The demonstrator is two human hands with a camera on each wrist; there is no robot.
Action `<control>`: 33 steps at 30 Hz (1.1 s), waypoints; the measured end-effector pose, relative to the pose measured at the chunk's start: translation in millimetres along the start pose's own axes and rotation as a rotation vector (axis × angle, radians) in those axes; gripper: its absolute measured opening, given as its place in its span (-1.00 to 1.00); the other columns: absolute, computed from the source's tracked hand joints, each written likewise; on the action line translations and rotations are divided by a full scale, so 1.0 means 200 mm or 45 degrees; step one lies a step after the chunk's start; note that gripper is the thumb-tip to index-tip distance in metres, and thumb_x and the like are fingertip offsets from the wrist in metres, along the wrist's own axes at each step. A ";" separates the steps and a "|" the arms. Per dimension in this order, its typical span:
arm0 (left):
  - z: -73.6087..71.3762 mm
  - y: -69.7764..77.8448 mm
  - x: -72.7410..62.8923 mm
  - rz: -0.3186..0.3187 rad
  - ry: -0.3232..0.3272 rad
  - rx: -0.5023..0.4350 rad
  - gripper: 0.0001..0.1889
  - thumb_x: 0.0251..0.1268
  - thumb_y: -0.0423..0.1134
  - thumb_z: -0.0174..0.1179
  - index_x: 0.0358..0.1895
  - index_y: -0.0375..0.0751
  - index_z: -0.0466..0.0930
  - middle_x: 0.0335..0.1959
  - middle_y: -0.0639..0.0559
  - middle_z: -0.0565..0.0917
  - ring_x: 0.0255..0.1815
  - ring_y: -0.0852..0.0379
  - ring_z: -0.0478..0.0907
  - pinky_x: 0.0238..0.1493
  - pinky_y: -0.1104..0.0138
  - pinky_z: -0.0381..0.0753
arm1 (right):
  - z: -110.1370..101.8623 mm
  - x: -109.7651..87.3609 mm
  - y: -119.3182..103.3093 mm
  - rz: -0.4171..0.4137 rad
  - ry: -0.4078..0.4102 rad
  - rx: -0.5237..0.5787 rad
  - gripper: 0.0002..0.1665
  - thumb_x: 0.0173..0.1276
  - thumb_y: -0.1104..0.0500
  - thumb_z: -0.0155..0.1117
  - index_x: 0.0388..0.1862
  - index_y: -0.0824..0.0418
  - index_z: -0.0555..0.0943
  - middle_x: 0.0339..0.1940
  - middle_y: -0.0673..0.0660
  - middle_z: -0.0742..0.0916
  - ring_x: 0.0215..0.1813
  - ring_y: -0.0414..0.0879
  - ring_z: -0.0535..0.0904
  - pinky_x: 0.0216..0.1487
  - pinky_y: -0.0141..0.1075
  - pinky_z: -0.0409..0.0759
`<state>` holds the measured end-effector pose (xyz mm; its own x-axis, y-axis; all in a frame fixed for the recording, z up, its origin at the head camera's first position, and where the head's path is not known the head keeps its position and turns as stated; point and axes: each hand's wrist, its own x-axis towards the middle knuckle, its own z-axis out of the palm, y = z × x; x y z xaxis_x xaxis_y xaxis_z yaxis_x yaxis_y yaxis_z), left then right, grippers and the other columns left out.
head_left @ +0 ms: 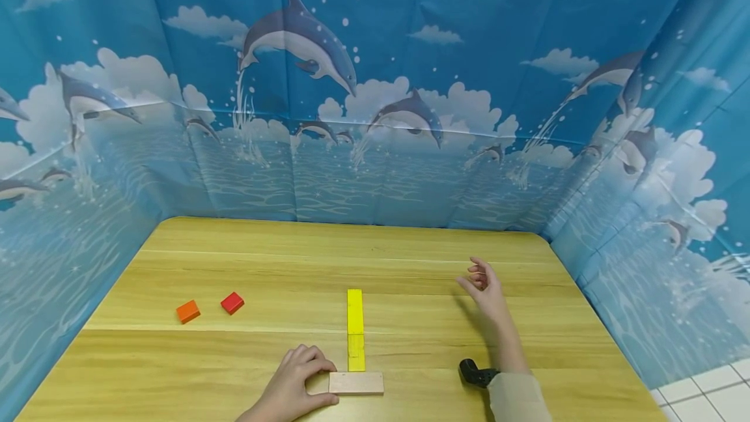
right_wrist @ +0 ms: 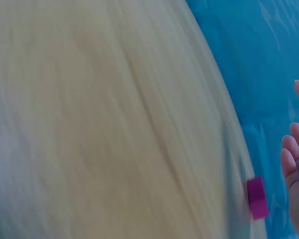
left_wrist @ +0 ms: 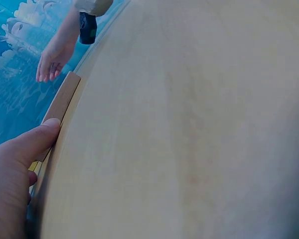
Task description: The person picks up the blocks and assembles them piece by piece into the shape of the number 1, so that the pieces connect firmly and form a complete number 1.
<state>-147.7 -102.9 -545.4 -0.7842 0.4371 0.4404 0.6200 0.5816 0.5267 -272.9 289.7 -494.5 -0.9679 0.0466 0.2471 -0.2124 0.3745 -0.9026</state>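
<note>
Head view: left hand pinches the pale wooden block on the surface, at the near end of two yellow blocks lined end-to-end. Right hand hovers, nothing held. Left wrist: thumb presses the block. Right wrist: fingers loosely open, partly cropped.

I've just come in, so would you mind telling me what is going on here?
A person's left hand holds a plain wooden block by its left end, crosswise at the near end of a yellow strip on the table. The right hand is off to the right, fingers loosely bent, holding nothing. An orange block and a red block lie apart on the left side.
</note>
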 end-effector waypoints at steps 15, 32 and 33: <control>0.00 0.00 0.00 0.007 0.004 0.004 -0.68 -0.09 0.24 0.27 -0.27 0.24 0.56 -0.35 0.45 0.38 -0.30 0.41 0.23 -0.24 0.36 0.22 | -0.13 -0.02 0.14 0.160 0.195 -0.171 -0.29 0.23 0.18 0.27 0.29 0.36 0.24 0.00 0.28 0.45 -0.13 -0.10 0.32 -0.21 -0.61 0.26; -0.01 0.00 0.00 0.004 0.005 0.000 -0.69 -0.09 0.22 0.29 -0.28 0.23 0.57 -0.36 0.44 0.39 -0.29 0.40 0.24 -0.23 0.35 0.23 | -0.16 -0.03 0.19 0.261 0.247 -0.241 -0.30 0.22 0.24 0.27 0.28 0.42 0.24 -0.04 0.30 0.42 -0.12 -0.01 0.29 -0.23 -0.59 0.21; -0.01 0.01 0.01 0.005 0.007 -0.001 -0.69 -0.09 0.22 0.29 -0.28 0.23 0.57 -0.36 0.44 0.39 -0.29 0.40 0.24 -0.23 0.35 0.23 | -0.16 -0.02 0.19 0.269 0.244 -0.244 -0.30 0.22 0.24 0.27 0.28 0.42 0.24 -0.04 0.30 0.42 -0.12 -0.01 0.29 -0.22 -0.57 0.21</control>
<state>-147.7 -102.9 -543.2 -0.7815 0.4355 0.4467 0.6231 0.5795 0.5252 -271.9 332.7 -519.0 -0.9410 0.3080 0.1401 0.0368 0.5046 -0.8625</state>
